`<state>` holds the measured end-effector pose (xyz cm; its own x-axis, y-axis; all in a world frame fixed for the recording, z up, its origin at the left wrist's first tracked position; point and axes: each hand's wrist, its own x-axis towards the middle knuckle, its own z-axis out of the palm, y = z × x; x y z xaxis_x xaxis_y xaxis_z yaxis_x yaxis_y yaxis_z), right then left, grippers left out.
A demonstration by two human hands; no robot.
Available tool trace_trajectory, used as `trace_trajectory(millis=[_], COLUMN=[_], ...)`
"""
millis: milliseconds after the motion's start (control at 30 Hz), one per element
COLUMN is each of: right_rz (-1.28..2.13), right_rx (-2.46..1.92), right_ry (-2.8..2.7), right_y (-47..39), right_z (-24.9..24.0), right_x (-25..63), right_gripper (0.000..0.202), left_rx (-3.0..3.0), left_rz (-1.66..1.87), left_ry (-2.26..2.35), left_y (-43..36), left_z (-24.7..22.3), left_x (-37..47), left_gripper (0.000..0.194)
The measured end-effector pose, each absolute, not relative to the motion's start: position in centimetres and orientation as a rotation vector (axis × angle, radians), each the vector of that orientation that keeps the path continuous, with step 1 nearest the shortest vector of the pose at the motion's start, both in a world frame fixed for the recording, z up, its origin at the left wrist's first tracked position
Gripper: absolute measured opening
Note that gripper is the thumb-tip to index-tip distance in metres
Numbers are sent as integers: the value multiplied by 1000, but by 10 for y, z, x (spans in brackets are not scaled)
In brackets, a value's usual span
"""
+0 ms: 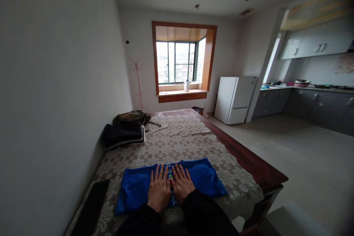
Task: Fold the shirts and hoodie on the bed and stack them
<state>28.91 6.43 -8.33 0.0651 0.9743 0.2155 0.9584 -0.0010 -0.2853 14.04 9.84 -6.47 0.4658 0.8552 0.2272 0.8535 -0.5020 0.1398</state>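
Observation:
A blue T-shirt [208, 179] with white lettering and a small yellow-green print lies spread flat, partly folded, on the lace tablecloth. My left hand [159, 190] rests palm down on its middle, fingers stretched out. Close beside it, my right hand [181, 183] lies flat on the same cloth, fingers extended and thumb near the left one. Both hands cover part of the print. Neither grips the fabric.
Folded dark clothes [123, 135] and an olive-brown bag [131, 117] sit at the table's left by the wall. A long black object [92, 206] lies near left. The wooden table edge [249, 160] runs along the right. Beyond stands a white fridge [235, 96].

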Motion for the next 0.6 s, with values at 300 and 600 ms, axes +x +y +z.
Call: trace_trajectory(millis=[300, 600], right_rz=[119, 132], right_rx=[-2054, -2027], right_ry=[-1947, -1966], right_y=[61, 53], right_z=[-78, -89], right_x=[288, 292], right_gripper=[61, 60], left_rx=[2711, 2741], left_rz=[401, 398], left_ry=[1579, 1556], left_y=[95, 91], left_z=[-64, -74], left_x=[140, 137], left_gripper=[59, 57])
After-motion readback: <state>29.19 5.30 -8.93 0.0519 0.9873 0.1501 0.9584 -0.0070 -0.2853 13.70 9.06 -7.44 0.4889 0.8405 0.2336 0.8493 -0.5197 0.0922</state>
